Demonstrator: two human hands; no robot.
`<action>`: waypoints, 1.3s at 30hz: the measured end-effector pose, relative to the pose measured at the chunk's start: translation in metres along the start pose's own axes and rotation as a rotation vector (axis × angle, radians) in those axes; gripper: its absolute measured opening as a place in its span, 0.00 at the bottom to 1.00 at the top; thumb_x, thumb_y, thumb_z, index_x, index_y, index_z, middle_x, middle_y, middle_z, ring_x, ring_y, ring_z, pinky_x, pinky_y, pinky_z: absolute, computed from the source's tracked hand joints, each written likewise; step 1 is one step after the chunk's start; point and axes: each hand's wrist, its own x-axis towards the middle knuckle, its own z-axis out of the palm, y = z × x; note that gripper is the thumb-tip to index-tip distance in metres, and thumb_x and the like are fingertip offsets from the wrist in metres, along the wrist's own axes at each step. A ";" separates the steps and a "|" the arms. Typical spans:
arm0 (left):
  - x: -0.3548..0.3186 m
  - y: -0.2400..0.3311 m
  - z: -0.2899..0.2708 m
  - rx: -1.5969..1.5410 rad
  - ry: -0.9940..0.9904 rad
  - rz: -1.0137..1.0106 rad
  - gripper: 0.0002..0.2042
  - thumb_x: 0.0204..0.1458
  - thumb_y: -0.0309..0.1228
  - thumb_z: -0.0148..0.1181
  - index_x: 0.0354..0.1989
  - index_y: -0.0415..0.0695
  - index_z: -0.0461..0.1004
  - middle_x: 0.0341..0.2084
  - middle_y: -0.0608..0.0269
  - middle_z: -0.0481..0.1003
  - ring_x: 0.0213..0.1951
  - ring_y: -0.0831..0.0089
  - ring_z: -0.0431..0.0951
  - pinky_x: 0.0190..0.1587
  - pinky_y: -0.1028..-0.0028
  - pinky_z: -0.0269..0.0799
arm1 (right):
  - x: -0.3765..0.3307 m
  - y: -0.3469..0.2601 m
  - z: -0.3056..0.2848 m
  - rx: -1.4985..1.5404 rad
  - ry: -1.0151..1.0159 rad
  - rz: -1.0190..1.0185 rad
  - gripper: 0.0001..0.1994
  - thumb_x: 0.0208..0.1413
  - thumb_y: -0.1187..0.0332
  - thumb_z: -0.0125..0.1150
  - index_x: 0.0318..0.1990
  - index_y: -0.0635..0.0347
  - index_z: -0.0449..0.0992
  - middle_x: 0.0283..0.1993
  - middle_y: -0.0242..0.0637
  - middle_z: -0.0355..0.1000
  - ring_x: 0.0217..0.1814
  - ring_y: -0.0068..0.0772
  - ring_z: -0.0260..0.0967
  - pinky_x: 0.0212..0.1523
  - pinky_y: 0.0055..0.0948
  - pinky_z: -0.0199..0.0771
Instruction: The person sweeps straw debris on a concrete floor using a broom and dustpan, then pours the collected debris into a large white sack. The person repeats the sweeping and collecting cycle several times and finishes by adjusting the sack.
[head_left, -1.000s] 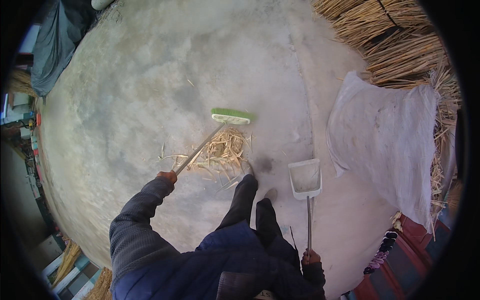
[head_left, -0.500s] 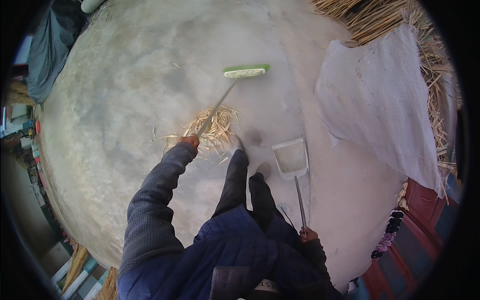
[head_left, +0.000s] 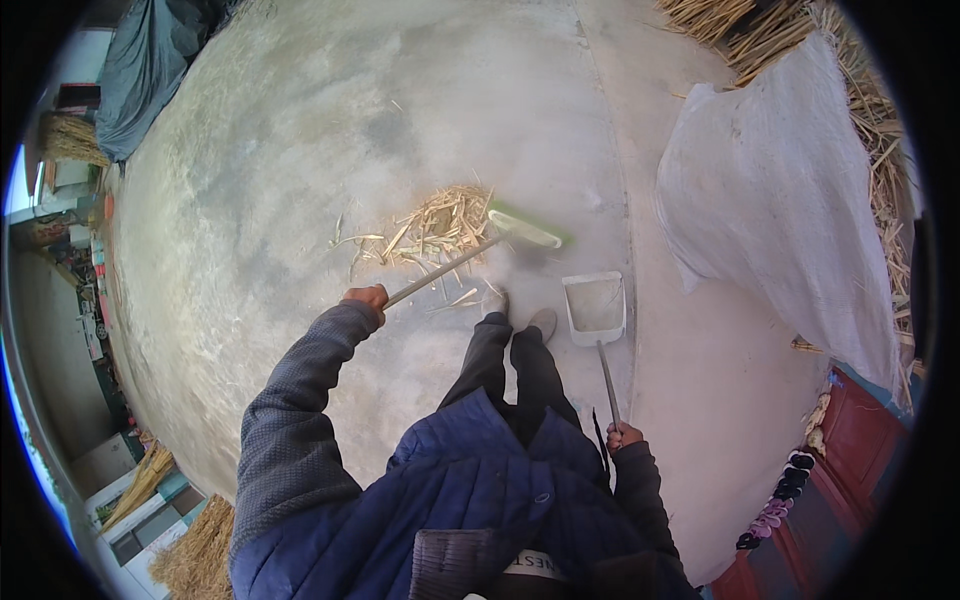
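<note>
1. Broom head [head_left: 525, 228] is now nearer my feet: half a second ago it was beyond the straw pile [head_left: 440, 220], now it's at the pile's right edge. Green bristles blurred, white back facing up.
2. My left hand [head_left: 368, 297] is closed round the broom handle [head_left: 440, 268], which slants away to the right, past the pile's near side.
3. My right hand [head_left: 623, 436] grips the dustpan handle [head_left: 608, 385], low by my right leg.
4. White dustpan [head_left: 597, 305] is just right of my right shoe [head_left: 543, 322], open side away from me; can't tell if it touches the floor.
5. Straw pile lies on the concrete floor [head_left: 300, 150] ahead of my shoes, loose bits trailing left and toward me.
6. Writing: lettering on a label [head_left: 532, 566] at my chest, below the navy jacket [head_left: 450, 470] in view, partly covered. No brand marking I can make out on broom or dustpan.
7. Right side: white sheet [head_left: 775, 175] over dry stalks [head_left: 690, 18]. Upper left: dark tarp [head_left: 150, 80].
</note>
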 end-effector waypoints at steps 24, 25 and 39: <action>-0.005 -0.135 0.135 -0.478 0.069 -0.493 0.12 0.37 0.30 0.50 0.33 0.45 0.73 0.36 0.49 0.73 0.43 0.52 0.72 0.46 0.66 0.68 | 0.033 -0.102 0.203 -0.779 0.179 -0.028 0.08 0.52 0.75 0.40 0.24 0.67 0.64 0.21 0.37 0.63 0.13 0.19 0.51 0.09 0.19 0.49; 0.001 -0.130 0.138 -0.483 0.058 -0.465 0.12 0.37 0.29 0.50 0.32 0.45 0.73 0.36 0.50 0.73 0.43 0.53 0.72 0.45 0.66 0.68 | 0.031 -0.105 0.211 -0.873 0.135 -0.040 0.08 0.52 0.75 0.39 0.26 0.69 0.65 0.22 0.38 0.64 0.13 0.19 0.51 0.10 0.18 0.50; -0.047 -0.090 0.181 -0.107 -0.105 0.001 0.07 0.39 0.22 0.49 0.28 0.34 0.65 0.18 0.47 0.72 0.25 0.58 0.77 0.27 0.64 0.72 | 0.176 -0.126 0.203 -2.021 -0.316 -0.311 0.05 0.54 0.72 0.35 0.34 0.65 0.57 0.26 0.41 0.64 0.12 0.18 0.48 0.08 0.17 0.47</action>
